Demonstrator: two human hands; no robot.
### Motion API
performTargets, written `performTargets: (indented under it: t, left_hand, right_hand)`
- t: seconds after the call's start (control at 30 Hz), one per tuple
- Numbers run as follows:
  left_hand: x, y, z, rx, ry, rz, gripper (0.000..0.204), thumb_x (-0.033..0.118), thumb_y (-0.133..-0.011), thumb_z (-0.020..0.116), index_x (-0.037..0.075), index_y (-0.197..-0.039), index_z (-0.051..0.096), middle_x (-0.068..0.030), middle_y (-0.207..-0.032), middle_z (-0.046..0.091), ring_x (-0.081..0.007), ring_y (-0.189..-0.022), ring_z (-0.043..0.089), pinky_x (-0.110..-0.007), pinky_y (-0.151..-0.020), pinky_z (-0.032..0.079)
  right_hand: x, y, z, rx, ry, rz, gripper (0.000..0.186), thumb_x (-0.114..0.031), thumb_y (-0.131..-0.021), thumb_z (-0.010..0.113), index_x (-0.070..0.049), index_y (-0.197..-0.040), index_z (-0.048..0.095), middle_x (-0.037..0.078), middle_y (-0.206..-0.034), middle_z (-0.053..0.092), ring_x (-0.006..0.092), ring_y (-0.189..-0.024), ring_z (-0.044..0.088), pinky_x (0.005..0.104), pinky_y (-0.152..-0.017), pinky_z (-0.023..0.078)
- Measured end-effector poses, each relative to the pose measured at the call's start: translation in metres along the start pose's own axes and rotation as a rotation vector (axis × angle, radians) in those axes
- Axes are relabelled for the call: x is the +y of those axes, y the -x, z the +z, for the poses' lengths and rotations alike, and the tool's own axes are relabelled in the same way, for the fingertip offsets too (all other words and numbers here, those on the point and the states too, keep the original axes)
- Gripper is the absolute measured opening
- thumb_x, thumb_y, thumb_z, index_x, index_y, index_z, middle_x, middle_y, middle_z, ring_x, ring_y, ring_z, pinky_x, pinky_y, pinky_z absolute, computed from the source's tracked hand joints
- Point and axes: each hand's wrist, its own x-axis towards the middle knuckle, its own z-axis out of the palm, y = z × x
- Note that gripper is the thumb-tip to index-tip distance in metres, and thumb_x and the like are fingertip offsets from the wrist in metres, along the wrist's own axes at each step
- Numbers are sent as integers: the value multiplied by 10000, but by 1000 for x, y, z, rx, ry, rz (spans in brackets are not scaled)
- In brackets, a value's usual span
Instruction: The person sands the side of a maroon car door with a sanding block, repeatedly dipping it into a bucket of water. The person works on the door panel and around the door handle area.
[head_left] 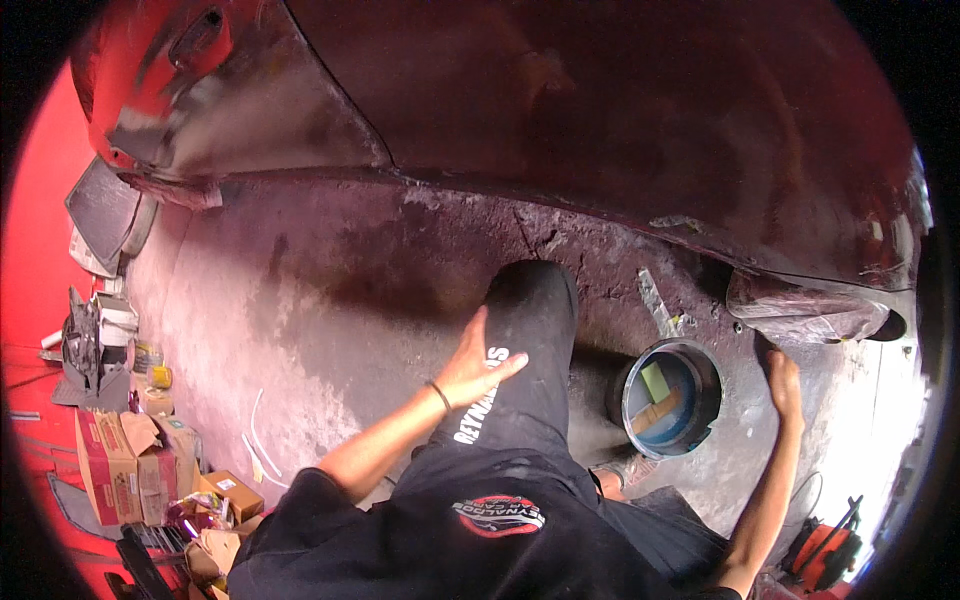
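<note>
My left hand (pixel 480 368) rests on the dark trouser leg (pixel 535 310) of my raised knee, thumb and fingers apart, holding nothing. Off to the right, my right hand (pixel 786 385) is held low beside the wrapped, rounded part (pixel 815 308) under the car's lower edge. Its fingers are mostly hidden, so I cannot tell what they do. Between my knee and that hand stands a dark bucket (pixel 713 385) of bluish water, with a green piece (pixel 655 381) and a tan piece (pixel 655 412) in it. A dark red car body (pixel 600 110) with dull, greyish patches spans the far side.
Cardboard boxes (pixel 125 470) and mixed clutter line the left, by a red wall (pixel 35 270). A pale strip (pixel 655 300) lies on the stained concrete floor beyond the bucket. A thin white strip (pixel 262 440) lies on the left. An orange and black object (pixel 825 545) stands lower right.
</note>
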Motion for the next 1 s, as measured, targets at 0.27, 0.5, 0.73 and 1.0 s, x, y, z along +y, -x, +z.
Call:
performTargets:
  t: [0.27,0.5,0.73,1.0]
  left_hand:
    - [20,-10,-33,15,-605,212,692,573,-1144,556,-104,-1281,602,-315,-921,757,-509,-861,783,-604,-784,613]
    - [34,-53,-63,-242,-806,506,530,429,-1124,587,14,-834,743,-240,-720,735,-457,-728,764,-571,-720,601]
    - [-10,-49,-59,-161,118,195,442,195,-1033,789,78,-736,483,24,-647,445,-163,-556,435,-387,-571,374]
    - [-3,-4,-34,17,573,123,291,-106,-984,706,40,-1234,684,54,-942,481,-45,-854,482,-234,-755,453]
  right_hand:
    - [-79,-14,69,-625,257,127,621,-483,-1074,502,44,-1259,774,325,-1307,786,489,-1263,733,556,-1063,519]
    - [-12,-8,191,-658,458,-48,535,-373,-1137,394,8,-1245,755,346,-1292,776,504,-1232,757,585,-1099,566]
    - [-57,38,313,-518,313,-51,506,-305,-1120,400,23,-1237,766,394,-1343,730,526,-1299,718,589,-1157,551]
    - [-57,75,349,-330,25,105,524,-354,-1103,468,58,-1284,737,420,-1280,724,597,-1238,692,624,-1122,534]
